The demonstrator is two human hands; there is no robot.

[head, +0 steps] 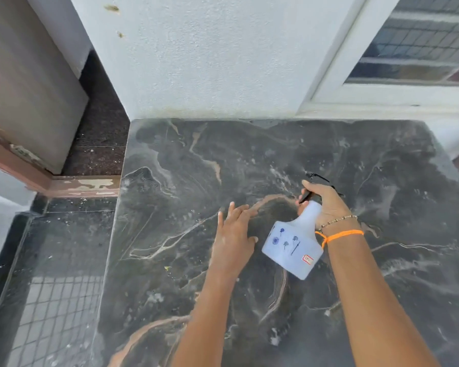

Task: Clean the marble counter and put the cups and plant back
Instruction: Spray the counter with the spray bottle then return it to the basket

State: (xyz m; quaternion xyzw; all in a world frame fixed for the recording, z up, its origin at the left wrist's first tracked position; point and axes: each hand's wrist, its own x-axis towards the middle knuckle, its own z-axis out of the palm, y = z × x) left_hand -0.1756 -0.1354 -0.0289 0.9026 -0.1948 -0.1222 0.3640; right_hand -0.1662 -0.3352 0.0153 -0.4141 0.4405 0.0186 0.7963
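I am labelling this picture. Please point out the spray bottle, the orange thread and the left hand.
spray bottle [293,246]: head view, on its white body.
orange thread [341,235]: head view, on the band round the right wrist.
left hand [232,234]: head view, on its back.

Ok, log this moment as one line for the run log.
right hand: holds spray bottle above marble counter | left hand: open, fingers spread over counter | cups, plant: not in view

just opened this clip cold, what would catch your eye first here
The white spray bottle with blue flower prints, gripped at its neck by the right hand in mid-frame. Beside it the left hand hovers open over the dark veined marble counter, which fills the frame below a white wall.
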